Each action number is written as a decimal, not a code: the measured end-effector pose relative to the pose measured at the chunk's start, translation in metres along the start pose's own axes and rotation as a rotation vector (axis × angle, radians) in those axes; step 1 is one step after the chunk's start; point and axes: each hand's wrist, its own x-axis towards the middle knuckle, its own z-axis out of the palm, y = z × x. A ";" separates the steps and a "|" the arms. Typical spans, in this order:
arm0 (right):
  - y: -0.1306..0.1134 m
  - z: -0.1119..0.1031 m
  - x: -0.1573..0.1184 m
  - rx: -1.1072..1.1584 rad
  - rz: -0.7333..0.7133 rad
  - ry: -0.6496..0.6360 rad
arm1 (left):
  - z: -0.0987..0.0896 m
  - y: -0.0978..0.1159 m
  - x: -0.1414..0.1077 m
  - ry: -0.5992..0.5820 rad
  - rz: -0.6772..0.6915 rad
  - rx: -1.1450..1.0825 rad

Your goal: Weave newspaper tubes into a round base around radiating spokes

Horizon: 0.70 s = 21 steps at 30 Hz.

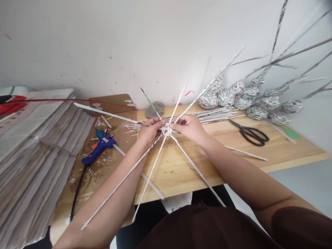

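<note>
Between my hands, above the wooden table [207,162], is a small round woven paper base [166,130] with several rolled-paper spokes fanning out from it. My left hand [151,131] pinches its left edge, where a spoke meets the woven centre. On the right side, my right hand [189,128] grips it with thumb and bent fingers. One spoke crosses over my left forearm, and others point toward the wall or down past the table edge. Behind my hands lies a bundle of rolled-paper sticks [220,114], partly hidden by them.
Left: a tall newspaper stack [44,162] and a blue glue gun [100,148] with a black cord on cardboard. Right: black scissors [250,134], a loose paper stick [246,153] and several woven paper pieces [209,100] with long spokes against the wall. A grey round object [155,109] stands behind.
</note>
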 end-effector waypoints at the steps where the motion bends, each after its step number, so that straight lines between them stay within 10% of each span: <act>1: -0.001 -0.001 0.000 -0.029 0.002 0.010 | 0.000 0.000 0.000 0.008 -0.002 0.015; 21: -0.006 -0.003 -0.003 -0.285 -0.101 -0.152 | -0.002 -0.009 0.000 0.070 0.055 0.180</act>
